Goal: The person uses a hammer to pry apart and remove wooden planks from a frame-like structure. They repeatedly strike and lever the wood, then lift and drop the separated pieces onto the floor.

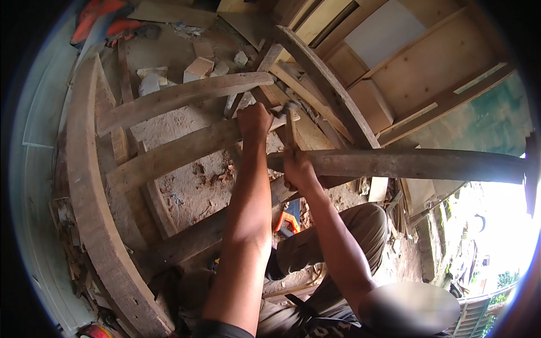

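Observation:
My left hand (253,121) is closed around the end of a rough wooden slat (180,149) that runs left across a wooden frame. My right hand (298,169) grips the handle of a hammer (291,127), which stands upright with its metal head just right of my left hand. Both hands meet where the slat joins a long weathered plank (406,163) that stretches to the right. A second curved slat (180,96) lies above the first one.
A thick curved beam (93,214) borders the frame on the left. Pale boards and panels (394,73) lean at the upper right. Wood offcuts (197,67) and chips lie on the dusty floor. An orange-handled tool (287,219) rests beside my knee.

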{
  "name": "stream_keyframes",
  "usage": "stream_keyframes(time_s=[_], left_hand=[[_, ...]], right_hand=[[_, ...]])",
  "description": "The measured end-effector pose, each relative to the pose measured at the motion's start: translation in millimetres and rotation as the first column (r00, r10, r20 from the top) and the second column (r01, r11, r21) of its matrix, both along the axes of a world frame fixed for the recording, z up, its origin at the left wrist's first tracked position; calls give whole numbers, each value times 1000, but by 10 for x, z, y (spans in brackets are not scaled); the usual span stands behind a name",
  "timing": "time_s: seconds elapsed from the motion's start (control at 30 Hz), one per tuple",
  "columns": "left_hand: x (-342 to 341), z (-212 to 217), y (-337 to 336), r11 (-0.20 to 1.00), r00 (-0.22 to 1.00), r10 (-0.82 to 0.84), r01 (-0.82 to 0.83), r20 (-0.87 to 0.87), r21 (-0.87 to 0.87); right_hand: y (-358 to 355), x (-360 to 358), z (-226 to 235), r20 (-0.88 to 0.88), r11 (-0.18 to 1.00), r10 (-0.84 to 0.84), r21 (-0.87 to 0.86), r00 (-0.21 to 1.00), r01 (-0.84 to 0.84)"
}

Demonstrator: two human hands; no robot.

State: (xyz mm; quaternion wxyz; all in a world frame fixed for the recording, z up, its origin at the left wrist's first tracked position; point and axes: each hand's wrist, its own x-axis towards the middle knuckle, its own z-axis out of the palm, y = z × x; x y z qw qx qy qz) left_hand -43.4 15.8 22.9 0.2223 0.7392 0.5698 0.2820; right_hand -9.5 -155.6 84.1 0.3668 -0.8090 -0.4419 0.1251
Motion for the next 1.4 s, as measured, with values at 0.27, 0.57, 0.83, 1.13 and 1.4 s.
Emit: stream_keyframes(time_s=[0.27, 0.57, 0.83, 1.13, 1.4], left_hand=[[76, 25, -29, 999, 1000, 28, -28, 14, 38], [-59, 15, 30, 998, 998, 44, -45, 45, 34], [-115, 9, 55, 998, 999, 54, -54, 7, 9], [-72, -46, 75, 998, 998, 60, -60, 2, 8], [-154, 20, 32, 998, 998, 60, -60, 8, -10]], right_hand=[[47, 146, -386, 489, 896, 27, 376, 872, -239], [24, -260, -103, 153, 966, -13, 256, 988, -27], [68, -154, -93, 188, 962, -59, 272, 980, 6], [47, -13, -86, 201, 965, -53, 263, 978, -2], [116, -16, -59, 288, 891, -69, 448, 955, -71]])
